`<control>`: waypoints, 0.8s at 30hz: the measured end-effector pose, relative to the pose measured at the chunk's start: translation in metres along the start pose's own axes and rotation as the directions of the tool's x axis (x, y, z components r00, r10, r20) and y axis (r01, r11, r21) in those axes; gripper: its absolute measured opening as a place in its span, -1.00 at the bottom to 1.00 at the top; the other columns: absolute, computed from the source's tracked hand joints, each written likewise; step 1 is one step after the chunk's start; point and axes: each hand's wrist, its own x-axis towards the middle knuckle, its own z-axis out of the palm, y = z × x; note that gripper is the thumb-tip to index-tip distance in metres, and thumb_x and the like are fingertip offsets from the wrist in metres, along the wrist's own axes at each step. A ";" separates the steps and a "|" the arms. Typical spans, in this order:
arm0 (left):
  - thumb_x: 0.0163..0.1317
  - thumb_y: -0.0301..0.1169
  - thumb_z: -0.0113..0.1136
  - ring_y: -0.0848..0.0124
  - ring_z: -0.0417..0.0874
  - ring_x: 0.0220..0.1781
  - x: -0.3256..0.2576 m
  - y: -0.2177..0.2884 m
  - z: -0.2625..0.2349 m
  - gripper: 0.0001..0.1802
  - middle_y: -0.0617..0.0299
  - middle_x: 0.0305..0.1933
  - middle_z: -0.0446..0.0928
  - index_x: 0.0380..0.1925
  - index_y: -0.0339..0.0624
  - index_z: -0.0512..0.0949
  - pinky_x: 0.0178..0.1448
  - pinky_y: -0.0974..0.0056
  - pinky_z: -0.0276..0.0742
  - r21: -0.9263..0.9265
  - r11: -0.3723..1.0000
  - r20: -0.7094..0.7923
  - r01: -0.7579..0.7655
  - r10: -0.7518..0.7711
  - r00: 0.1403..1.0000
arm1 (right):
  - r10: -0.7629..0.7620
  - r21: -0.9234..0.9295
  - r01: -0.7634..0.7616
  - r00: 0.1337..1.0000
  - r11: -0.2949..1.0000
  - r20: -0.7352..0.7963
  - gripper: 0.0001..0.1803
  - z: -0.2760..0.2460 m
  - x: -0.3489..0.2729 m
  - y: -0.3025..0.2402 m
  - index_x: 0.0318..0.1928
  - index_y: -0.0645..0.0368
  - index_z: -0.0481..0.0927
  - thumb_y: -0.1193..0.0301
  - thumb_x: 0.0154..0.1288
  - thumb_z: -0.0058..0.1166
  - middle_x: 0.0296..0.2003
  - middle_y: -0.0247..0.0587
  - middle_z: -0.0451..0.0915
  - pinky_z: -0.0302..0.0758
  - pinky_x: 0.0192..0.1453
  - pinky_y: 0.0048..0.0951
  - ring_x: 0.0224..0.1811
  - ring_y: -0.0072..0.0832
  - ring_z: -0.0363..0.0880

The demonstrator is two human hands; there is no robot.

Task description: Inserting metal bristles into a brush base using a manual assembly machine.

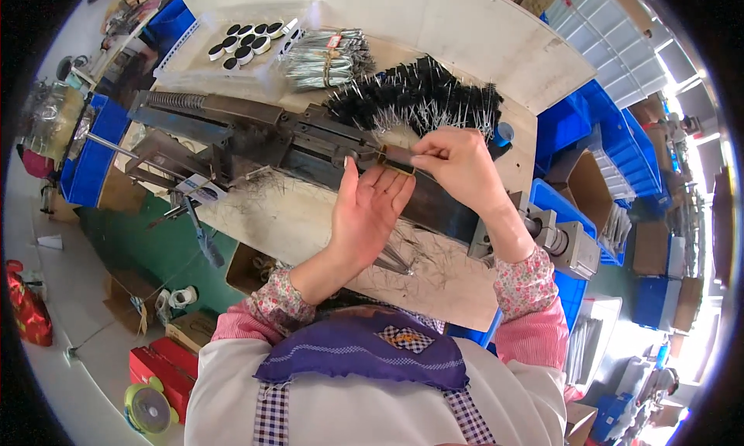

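Observation:
A long dark metal machine (260, 128) with a coil spring at its left end lies slantwise across the workbench. My left hand (366, 213) is palm up against its front side, fingers stretched out beneath a small brass-edged block (399, 160). Thumb and index finger of my right hand (459, 165) are pinched together at the right end of that block; what they hold is too small to make out. Just behind my hands lies a heap of black bristle brushes (434, 97) with twisted wire stems.
Bundled metal wires (329, 58) lie behind the machine. A clear plastic tray (172, 65) holds several black-topped white rolls (243, 55). Loose bristles litter the wooden bench top (310, 229). Blue crates (628, 148) stand to the right, and a motor-like metal unit (577, 248) adjoins the machine's right end.

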 end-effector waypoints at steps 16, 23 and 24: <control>0.41 0.08 -0.24 0.30 0.36 0.27 0.004 0.009 0.002 -0.33 0.03 0.21 0.34 0.12 -0.39 0.28 0.41 0.24 0.25 0.004 0.998 0.032 0.065 -0.065 0.997 | 0.037 -0.131 -0.042 0.998 0.990 -0.043 -0.88 -0.013 -0.003 0.000 -0.42 0.19 0.66 0.45 -0.04 0.24 -0.52 -0.18 0.63 0.52 -0.30 -0.44 -0.47 -0.33 0.63; 0.42 0.05 -0.23 0.31 0.36 0.27 0.005 0.006 0.002 -0.37 0.05 0.20 0.36 0.12 -0.37 0.28 0.40 0.24 0.27 -0.053 0.998 0.033 0.042 -0.040 0.999 | -0.018 -0.220 0.026 0.999 0.975 0.037 -0.87 -0.006 0.000 -0.003 -0.43 0.15 0.66 0.39 -0.04 0.25 -0.53 -0.22 0.62 0.43 -0.12 -0.36 -0.41 -0.33 0.61; 0.43 0.04 -0.24 0.31 0.37 0.27 0.005 0.007 0.004 -0.38 0.05 0.19 0.36 0.11 -0.36 0.28 0.40 0.24 0.27 -0.059 0.997 0.039 0.051 -0.049 0.998 | -0.044 -0.242 0.053 0.998 0.969 0.044 -0.87 -0.009 -0.002 -0.002 -0.43 0.14 0.65 0.39 -0.04 0.25 -0.53 -0.23 0.61 0.38 -0.07 -0.36 -0.40 -0.33 0.60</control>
